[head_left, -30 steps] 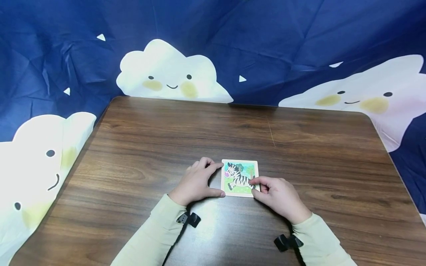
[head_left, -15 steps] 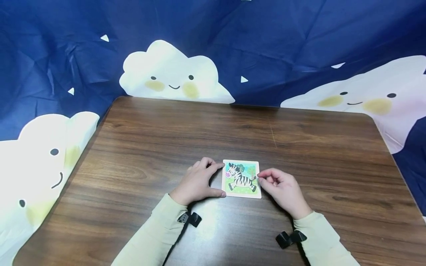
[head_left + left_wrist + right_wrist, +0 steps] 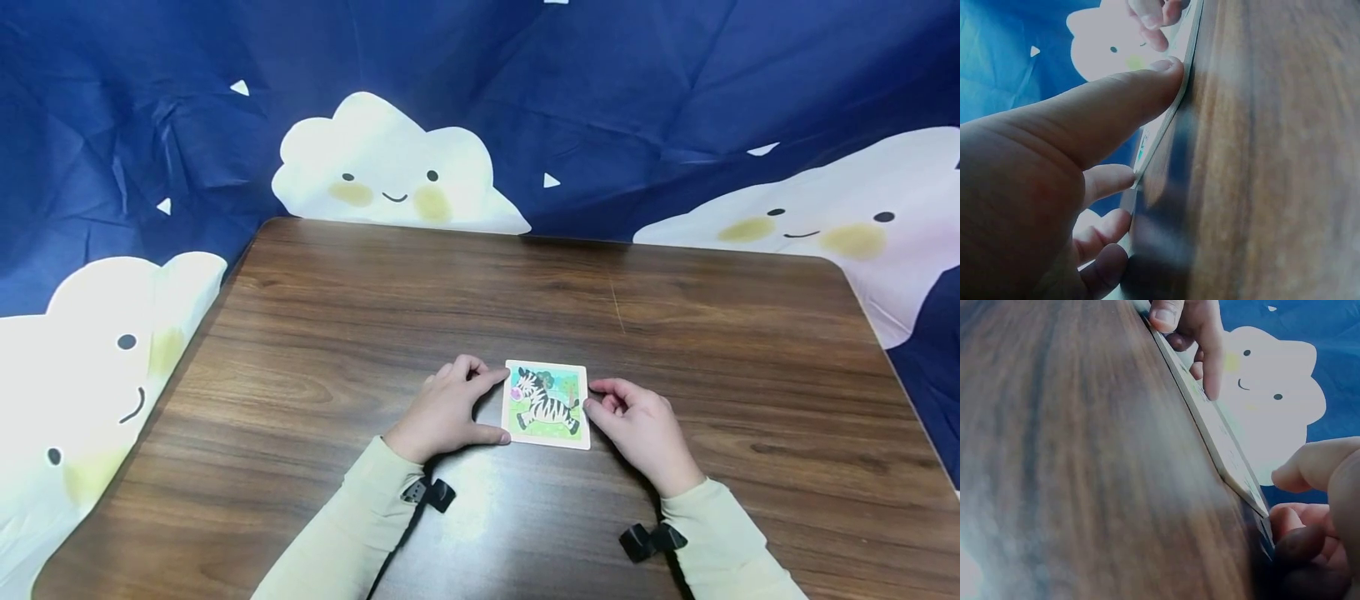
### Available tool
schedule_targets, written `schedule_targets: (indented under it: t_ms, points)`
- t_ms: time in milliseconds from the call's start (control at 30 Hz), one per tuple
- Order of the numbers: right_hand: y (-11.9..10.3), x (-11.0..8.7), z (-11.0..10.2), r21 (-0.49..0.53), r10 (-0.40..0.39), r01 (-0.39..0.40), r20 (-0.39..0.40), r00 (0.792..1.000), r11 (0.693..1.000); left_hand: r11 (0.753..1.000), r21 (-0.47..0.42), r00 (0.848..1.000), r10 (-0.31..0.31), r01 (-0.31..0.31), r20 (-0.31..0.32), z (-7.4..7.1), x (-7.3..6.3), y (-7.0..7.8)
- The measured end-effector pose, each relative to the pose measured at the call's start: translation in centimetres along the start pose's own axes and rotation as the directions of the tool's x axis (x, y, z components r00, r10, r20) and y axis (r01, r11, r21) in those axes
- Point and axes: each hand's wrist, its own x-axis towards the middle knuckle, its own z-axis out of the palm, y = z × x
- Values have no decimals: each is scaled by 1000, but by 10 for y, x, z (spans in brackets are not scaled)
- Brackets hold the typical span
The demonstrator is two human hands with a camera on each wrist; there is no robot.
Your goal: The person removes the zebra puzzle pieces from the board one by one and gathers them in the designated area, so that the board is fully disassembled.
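A small square zebra puzzle [image 3: 546, 406] with a pale border lies flat on the table, its picture uncovered. My left hand [image 3: 442, 410] touches the board's left side. In the left wrist view its straight thumb [image 3: 1154, 81] presses the front edge, while the index finger reaches the far left corner. At the right side sits my right hand [image 3: 643, 432], thumb and index finger extended close to the edge, the other fingers loosely curled. Nothing shows between those fingers in the right wrist view, where the board [image 3: 1210, 425] appears nearly edge-on.
The brown wood-grain table [image 3: 420, 292] extends around the puzzle on all sides. Beyond its back edge hangs a blue cloth [image 3: 585, 100] printed with smiling white clouds. A black wrist camera [image 3: 440, 495] is strapped at the left wrist, another black camera [image 3: 637, 542] at the right.
My right hand has moved off the puzzle's lower right part to just beyond its right edge, uncovering the zebra's hindquarters. The left hand stays at the left side.
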Motion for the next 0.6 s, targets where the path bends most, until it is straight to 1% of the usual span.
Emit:
schedule_targets:
  t_ms: [200,300,467,600]
  points:
    - [0,2,0,-25,-15,16,29,999,1000,1000,15,1000,-7,7,0,2,3,-2]
    - [3,2,2,-34,-21,22,30,999,999,1000,19,1000,-8,8,5,5,3,-2]
    - [5,0,5,-22,-11,11,28,1000,1000,1000,28,1000,-12,11,9,9,2,-3]
    - [5,0,5,-12,-4,5,30,1000,1000,999,33,1000,-9,9,4,9,1,-3]
